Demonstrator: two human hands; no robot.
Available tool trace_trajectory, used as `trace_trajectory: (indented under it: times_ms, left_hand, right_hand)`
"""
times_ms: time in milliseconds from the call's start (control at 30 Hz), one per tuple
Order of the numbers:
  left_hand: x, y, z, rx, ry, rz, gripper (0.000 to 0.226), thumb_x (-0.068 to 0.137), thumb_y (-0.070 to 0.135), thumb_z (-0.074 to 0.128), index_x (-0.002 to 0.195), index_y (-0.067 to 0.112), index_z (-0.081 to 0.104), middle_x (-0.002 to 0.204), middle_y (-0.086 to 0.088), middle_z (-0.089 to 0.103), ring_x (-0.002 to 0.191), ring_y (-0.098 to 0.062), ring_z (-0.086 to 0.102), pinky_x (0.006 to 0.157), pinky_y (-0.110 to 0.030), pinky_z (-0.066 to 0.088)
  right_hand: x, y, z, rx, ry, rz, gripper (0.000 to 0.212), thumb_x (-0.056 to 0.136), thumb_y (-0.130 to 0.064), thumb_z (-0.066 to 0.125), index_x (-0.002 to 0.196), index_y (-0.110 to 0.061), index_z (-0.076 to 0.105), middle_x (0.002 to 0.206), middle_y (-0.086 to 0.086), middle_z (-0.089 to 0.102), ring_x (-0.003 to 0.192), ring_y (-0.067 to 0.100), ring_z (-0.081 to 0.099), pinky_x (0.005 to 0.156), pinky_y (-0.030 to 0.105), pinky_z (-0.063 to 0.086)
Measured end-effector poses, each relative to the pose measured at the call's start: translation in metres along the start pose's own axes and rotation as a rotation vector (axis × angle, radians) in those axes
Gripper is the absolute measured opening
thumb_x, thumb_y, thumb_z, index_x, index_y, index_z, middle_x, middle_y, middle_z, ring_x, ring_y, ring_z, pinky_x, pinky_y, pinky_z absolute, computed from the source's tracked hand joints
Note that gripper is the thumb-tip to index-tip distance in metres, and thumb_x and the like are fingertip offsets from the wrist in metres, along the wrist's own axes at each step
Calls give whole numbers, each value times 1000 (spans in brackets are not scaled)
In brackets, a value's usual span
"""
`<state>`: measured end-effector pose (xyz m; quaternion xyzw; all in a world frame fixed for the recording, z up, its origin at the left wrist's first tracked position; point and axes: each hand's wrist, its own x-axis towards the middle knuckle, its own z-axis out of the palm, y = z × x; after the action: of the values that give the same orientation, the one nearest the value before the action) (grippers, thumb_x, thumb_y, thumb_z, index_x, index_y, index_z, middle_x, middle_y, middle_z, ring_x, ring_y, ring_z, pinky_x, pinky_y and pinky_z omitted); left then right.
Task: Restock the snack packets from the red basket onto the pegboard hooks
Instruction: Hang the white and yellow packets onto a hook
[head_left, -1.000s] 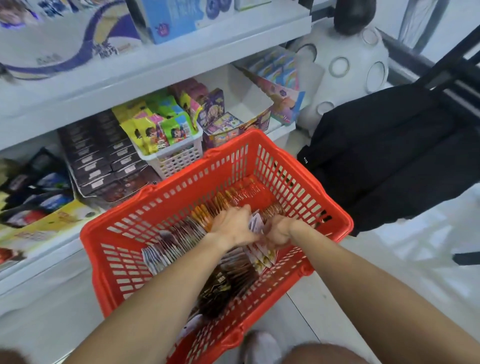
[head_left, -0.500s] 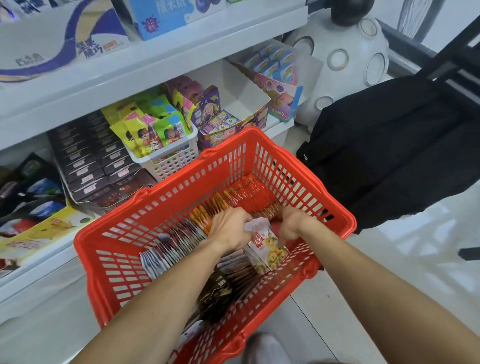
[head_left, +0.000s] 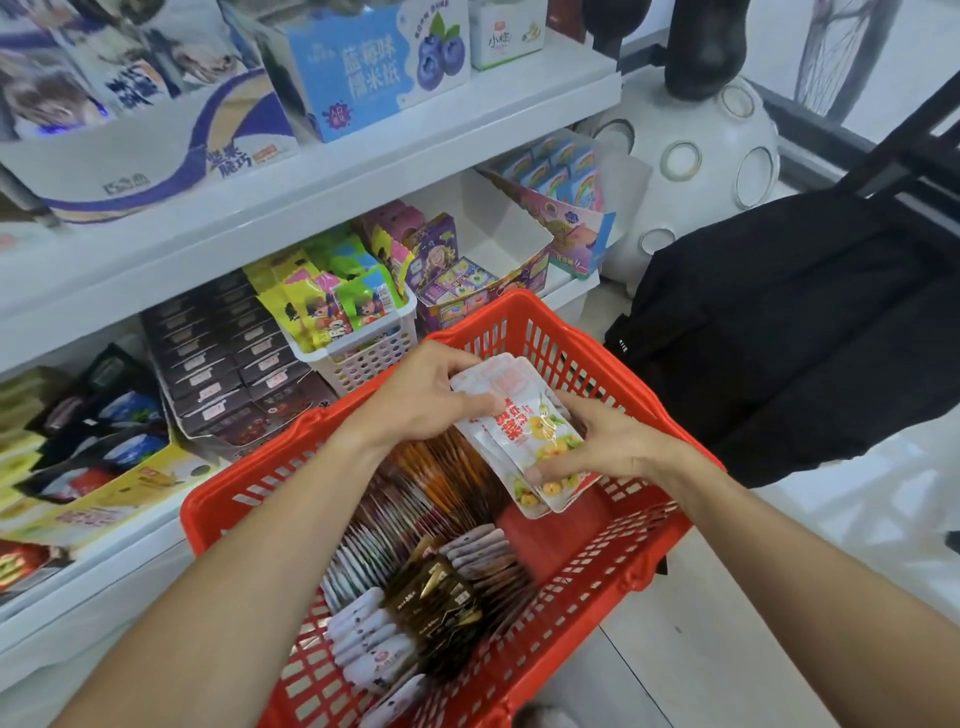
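Both forearms are bare from the bottom edge of the view up to the wrists, with no sleeve showing on either. The left hand and right hand wear no gloves, rings, watch or bands. At 6 o'clock a blurred, rounded pale shape shows, too unclear to tell.

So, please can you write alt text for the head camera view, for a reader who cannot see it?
Two hands, left and right, hold a small stack of white fruit-printed snack packets above a red plastic mesh basket filled with rows of packets. White shop shelves with boxed snacks stand behind.
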<state>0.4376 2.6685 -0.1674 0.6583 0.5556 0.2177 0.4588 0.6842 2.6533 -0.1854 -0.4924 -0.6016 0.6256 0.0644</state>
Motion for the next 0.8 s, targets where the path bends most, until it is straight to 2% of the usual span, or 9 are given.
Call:
trace_trajectory:
  times_ms: [100,167,233,300,400,500,633,700,800]
  left_hand:
    - [-6,3,-6,-189,38,-65,15,85,12,87,99,12,82,94,-1,82,89,-14,78,83,-32,63]
    - [-9,2,-3,-321,91,-128,16,85,8,85,101,10,81,94,-3,83,88,-16,79,78,-27,62]
    - [-10,2,5,-462,164,-213,14,85,6,84,97,9,81,93,-6,82,87,-21,80,80,-32,64]
    - [-11,3,13,-618,231,-300,12,84,8,85,95,8,81,92,-11,82,84,-27,79,80,-37,65]
    - [-18,8,21,-825,263,-356,16,86,16,84,99,8,81,93,-14,81,82,-29,79,71,-34,65]
    - [-28,19,25,-979,227,-338,24,93,24,80,113,11,78,102,-13,81,91,-28,80,74,-36,66]
    - [-52,40,22,-987,184,-275,30,94,23,78,123,21,75,113,-5,81,106,-23,78,90,-39,63]
    - [-71,68,11,-1017,224,-308,34,91,20,79,125,20,74,114,-2,81,108,-20,77,91,-36,61]
    - [-97,121,-21,-1150,299,-466,54,75,30,92,124,17,74,120,-7,79,113,-26,75,101,-45,57]
  right_hand:
    - [3,-2,15,191,14,-19,73,77,-20,90,141,-29,53,125,-3,74,114,16,71,101,36,55]
    - [4,-3,30,386,47,-19,75,75,-16,86,142,-26,53,126,0,74,116,19,71,101,38,55]
    - [5,-7,47,550,50,-10,66,78,-11,80,139,-21,57,124,4,75,114,22,72,95,36,58]
    - [8,-11,62,670,50,10,57,81,-9,77,135,-14,61,123,10,75,112,30,72,97,43,58]
    - [11,-17,72,756,101,34,50,83,-7,77,131,-9,65,122,15,74,112,34,72,96,46,59]
    - [8,-27,70,737,173,16,44,89,-1,72,131,-11,63,119,11,76,108,30,74,86,38,62]
    - [-12,-63,68,614,286,5,52,87,-1,75,134,-16,60,118,8,77,106,28,75,91,42,61]
    - [-35,-97,68,514,354,40,57,82,-7,83,132,-17,58,116,6,76,104,24,75,94,44,60]
    - [-81,-169,67,315,446,38,60,74,-27,93,122,-20,59,109,0,77,96,16,75,89,45,61]
